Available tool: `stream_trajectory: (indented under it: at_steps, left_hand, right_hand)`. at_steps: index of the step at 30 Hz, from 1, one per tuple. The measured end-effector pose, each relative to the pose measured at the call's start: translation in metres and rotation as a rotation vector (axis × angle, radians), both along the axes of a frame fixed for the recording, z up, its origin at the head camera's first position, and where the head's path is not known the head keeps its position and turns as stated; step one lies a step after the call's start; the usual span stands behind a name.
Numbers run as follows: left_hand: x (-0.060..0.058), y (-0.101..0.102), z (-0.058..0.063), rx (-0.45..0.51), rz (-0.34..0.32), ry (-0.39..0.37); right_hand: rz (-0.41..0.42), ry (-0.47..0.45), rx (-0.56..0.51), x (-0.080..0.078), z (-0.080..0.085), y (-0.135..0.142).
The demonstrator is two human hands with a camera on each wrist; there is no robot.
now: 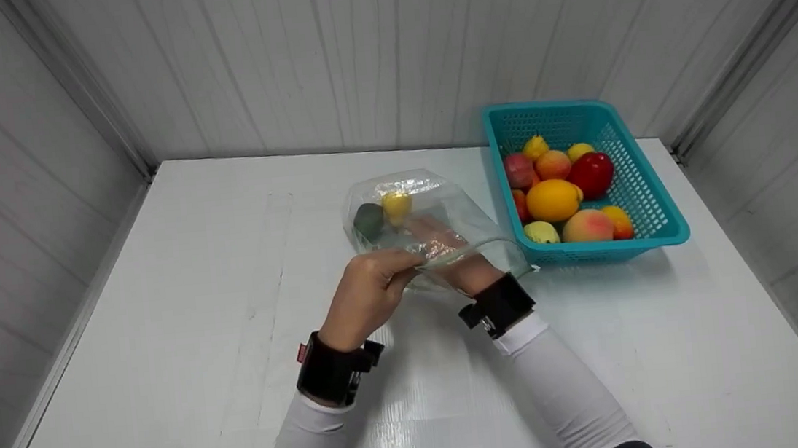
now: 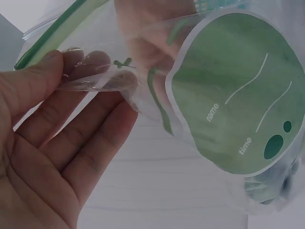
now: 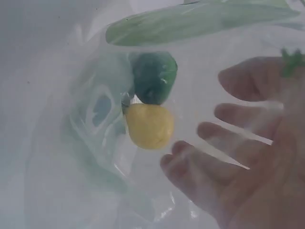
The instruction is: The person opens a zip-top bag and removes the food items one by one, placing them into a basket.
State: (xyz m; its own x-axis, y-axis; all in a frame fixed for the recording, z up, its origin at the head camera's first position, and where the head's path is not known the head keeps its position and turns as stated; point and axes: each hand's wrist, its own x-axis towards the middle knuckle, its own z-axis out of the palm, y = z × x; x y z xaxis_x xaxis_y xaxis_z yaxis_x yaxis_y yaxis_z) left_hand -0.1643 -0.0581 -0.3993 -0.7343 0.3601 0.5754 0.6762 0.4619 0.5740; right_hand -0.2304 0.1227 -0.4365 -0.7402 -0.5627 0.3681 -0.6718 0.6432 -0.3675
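Observation:
A clear zip bag [image 1: 467, 210] with a green printed label [image 2: 238, 90] lies over the white table, its mouth toward me. My left hand [image 1: 369, 289] pinches the rim of the mouth between thumb and fingers. Through that mouth my right hand [image 3: 252, 143] reaches inside, fingers spread and holding nothing. Beyond its fingertips, at the far end of the bag, sit a yellow fruit [image 3: 150, 126] and a dark green, rounded fruit [image 3: 155, 76], side by side. The fruits look hazy through the plastic, so their exact kinds are unclear.
A teal plastic basket [image 1: 613, 246] stands on the right of the white table [image 1: 180, 311], close to the bag. It holds several fruits, among them a large yellow one [image 1: 554, 199], a red one [image 1: 592, 175] and a peach [image 1: 588, 226]. Grey panel walls [image 1: 281, 60] enclose the table.

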Motion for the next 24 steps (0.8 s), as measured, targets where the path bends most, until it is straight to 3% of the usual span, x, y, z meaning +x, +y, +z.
stream_trajectory:
  at_steps: [6,11,17,24]
  left_hand:
    - [0.000,0.004,-0.001,-0.014,-0.046,-0.028]
    - [0.000,0.006,-0.003,-0.036,-0.071,-0.033]
    - [0.000,0.007,-0.006,-0.048,-0.077,-0.055]
    - [0.000,0.006,-0.006,-0.051,-0.082,-0.045]
  right_hand:
    - [0.025,-0.140,-0.143,-0.021,-0.004,-0.011]
    - [0.001,-0.222,-0.076,-0.026,0.000,-0.017]
    - [-0.049,-0.222,0.023,-0.035,-0.005,-0.026]
    - [-0.085,-0.178,-0.059,-0.053,-0.027,-0.028]
